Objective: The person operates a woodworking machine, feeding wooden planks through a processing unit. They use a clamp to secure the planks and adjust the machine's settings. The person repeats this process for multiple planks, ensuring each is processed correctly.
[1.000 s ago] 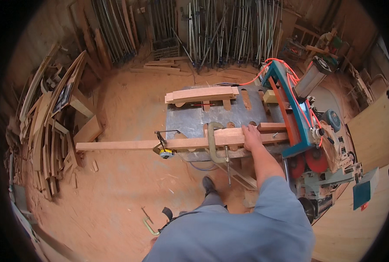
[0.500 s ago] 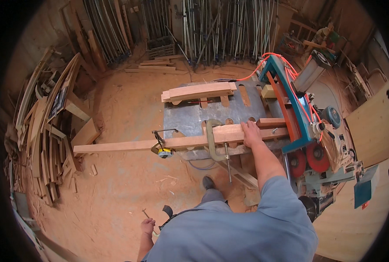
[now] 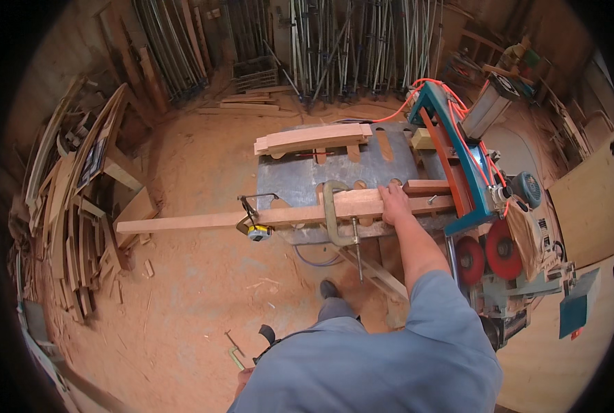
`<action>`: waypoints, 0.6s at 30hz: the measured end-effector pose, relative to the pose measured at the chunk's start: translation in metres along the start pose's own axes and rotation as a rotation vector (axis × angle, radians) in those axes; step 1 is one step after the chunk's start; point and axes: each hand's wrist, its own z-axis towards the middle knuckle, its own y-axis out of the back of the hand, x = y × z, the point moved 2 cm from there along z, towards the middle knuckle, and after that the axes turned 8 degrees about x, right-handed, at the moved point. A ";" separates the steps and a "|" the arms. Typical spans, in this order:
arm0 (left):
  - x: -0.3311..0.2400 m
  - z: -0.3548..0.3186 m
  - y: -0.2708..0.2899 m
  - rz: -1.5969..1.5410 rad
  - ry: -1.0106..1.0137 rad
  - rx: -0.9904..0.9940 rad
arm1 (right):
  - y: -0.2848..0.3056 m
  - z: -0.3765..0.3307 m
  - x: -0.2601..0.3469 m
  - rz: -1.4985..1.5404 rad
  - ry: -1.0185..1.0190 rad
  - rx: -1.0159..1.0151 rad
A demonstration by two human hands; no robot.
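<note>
On the near side of the metal table (image 3: 289,180) lies a long wooden beam (image 3: 183,223), its left end reaching well past the edge. My right hand (image 3: 394,204) grips the right end of a short wooden block (image 3: 360,202) on top of it. A big C-clamp (image 3: 331,213) straddles block and beam, its screw hanging below. Down by my left side, my left hand (image 3: 243,378) is closed on a smaller green C-clamp (image 3: 236,356); the hand is mostly hidden by my shirt. A yellow tape measure (image 3: 258,233) and a black clamp (image 3: 246,208) sit along the beam.
Stacked boards (image 3: 314,140) lie at the table's far side. A teal machine frame (image 3: 472,162) with orange hoses stands on the right, above red discs (image 3: 503,249). Curved wood offcuts (image 3: 73,234) are piled at left. Metal bar clamps (image 3: 355,51) line the back wall.
My left hand has drawn back toward my body, and the green clamp in it shows more fully. The right hand stays on the block, with hardly any movement.
</note>
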 end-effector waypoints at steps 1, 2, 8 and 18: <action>0.006 -0.004 -0.003 -0.077 0.018 -0.010 | 0.000 0.000 0.001 -0.002 0.003 -0.012; 0.011 -0.007 -0.005 -0.155 0.036 -0.023 | 0.000 0.000 0.003 -0.002 0.008 -0.025; -0.052 -0.092 -0.048 -0.246 -0.109 -0.111 | -0.017 0.004 -0.021 -0.034 -0.012 -0.026; 0.017 -0.120 -0.083 -0.308 -0.150 -0.239 | -0.020 0.016 -0.008 -0.056 0.026 -0.002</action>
